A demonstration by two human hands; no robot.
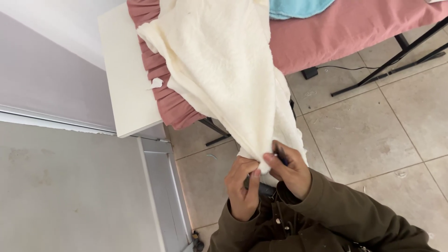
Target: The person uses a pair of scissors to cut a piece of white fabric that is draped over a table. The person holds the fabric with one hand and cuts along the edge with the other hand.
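While a lower corner of the cream cloth (219, 70), draped from the pink-covered bench (336, 32) at upper frame, is pinched by the left hand (242, 189) and right hand (291, 170) at lower centre, edge-gathering seems underway, likely needing regripping.

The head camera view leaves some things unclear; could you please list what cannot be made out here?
- Small dark object in the right hand: mostly hidden by the fingers; its kind cannot be told.
- Lower end of the cream cloth: hidden behind the right hand and the left hand.
- Blue cloth: cut off by the top edge.
- Table top under the pink cover: fully covered.
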